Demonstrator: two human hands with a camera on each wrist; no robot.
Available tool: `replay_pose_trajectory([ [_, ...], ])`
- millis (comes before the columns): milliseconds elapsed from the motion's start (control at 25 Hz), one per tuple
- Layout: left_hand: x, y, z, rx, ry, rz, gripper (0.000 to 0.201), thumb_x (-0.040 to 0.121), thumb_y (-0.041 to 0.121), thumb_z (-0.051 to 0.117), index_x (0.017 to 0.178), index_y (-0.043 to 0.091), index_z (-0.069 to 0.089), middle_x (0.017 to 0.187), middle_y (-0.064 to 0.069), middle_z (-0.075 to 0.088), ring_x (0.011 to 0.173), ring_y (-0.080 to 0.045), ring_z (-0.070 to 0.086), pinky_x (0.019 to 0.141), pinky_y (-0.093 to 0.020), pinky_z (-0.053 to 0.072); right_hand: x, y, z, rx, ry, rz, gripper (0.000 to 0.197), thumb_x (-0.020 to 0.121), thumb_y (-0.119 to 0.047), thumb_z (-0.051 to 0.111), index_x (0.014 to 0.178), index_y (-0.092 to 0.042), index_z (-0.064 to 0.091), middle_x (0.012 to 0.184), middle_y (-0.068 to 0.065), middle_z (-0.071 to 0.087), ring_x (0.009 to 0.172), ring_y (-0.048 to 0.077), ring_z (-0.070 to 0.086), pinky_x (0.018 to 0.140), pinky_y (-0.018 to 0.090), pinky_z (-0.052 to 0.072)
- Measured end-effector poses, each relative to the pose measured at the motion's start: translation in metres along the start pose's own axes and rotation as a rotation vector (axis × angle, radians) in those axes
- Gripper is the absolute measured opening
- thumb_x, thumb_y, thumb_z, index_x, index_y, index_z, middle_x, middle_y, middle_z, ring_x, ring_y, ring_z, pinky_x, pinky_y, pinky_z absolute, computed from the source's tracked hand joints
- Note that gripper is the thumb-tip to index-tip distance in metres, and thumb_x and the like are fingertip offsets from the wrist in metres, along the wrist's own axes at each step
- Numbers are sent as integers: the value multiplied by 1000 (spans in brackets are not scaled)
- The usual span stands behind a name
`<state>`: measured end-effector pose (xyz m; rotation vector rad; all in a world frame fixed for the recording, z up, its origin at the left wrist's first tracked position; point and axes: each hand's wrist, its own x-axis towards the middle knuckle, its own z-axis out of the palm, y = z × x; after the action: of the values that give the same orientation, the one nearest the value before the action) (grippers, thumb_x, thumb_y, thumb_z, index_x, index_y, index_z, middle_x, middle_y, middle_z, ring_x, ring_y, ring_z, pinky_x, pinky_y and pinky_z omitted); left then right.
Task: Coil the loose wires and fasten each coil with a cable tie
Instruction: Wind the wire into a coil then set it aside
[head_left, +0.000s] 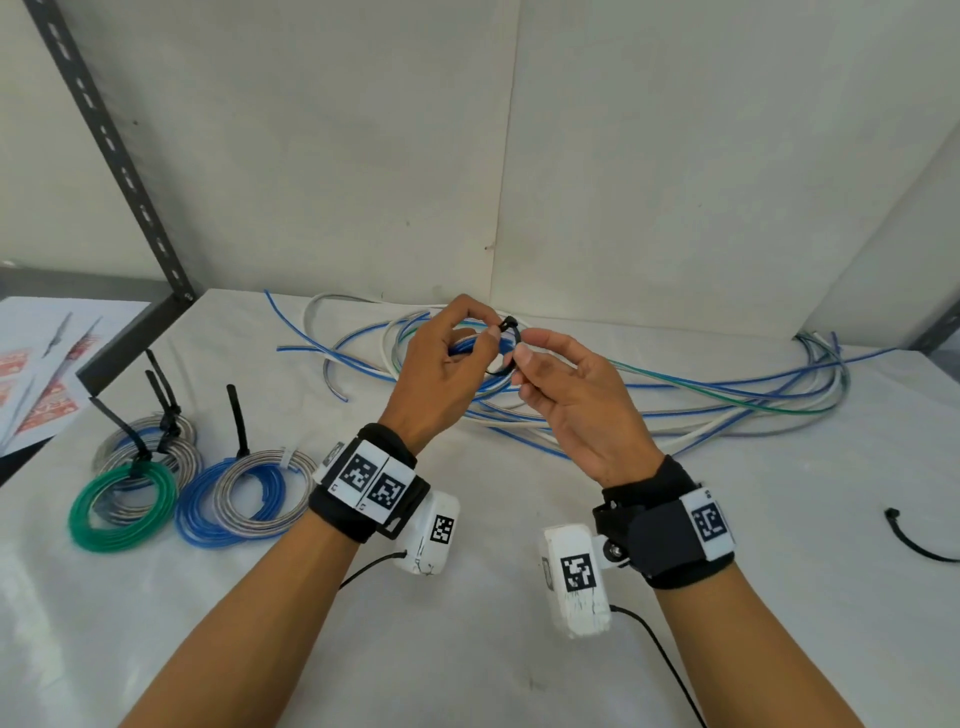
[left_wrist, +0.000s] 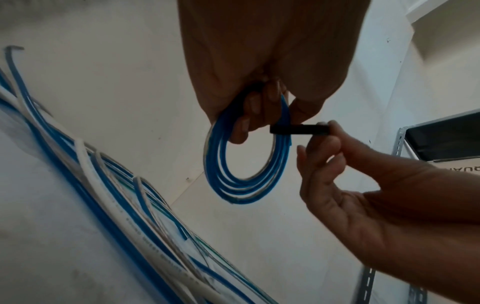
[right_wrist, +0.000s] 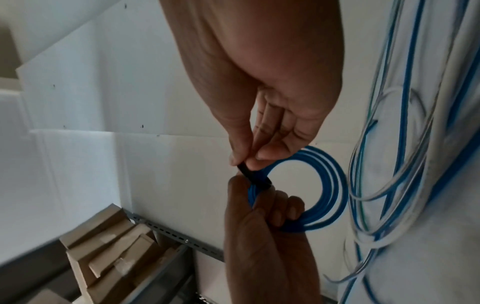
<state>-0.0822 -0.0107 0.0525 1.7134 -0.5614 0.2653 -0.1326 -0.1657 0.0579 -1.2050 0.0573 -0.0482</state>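
My left hand (head_left: 480, 335) holds a small blue wire coil (left_wrist: 246, 185) above the table, its fingers curled through the loop. A black cable tie (head_left: 511, 340) wraps over the coil's top. My right hand (head_left: 522, 361) pinches the tie's strap (left_wrist: 298, 130) between thumb and forefinger, just right of the coil. In the right wrist view the tie (right_wrist: 253, 173) runs from my right fingertips down to the coil (right_wrist: 335, 185) at my left thumb. Loose blue, white and green wires (head_left: 727, 395) lie behind both hands.
Several tied coils rest at the left: a green one (head_left: 122, 512), grey ones (head_left: 150, 452) and a blue and grey pair (head_left: 244, 493), their tie tails sticking up. A spare black cable tie (head_left: 914, 540) lies at the right. A grey shelf post (head_left: 114, 150) stands at the back left.
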Motion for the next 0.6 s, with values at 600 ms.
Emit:
replay_pose_trajectory([
  [600, -13, 4, 16, -168, -179, -75, 6, 102, 10, 54, 101, 5, 57, 68, 7, 64, 64, -16, 52, 61, -24, 40, -2, -11, -1, -282, 228, -228, 3, 94, -19, 71, 96, -19, 72, 88, -7, 72, 83, 4, 64, 73, 18, 48],
])
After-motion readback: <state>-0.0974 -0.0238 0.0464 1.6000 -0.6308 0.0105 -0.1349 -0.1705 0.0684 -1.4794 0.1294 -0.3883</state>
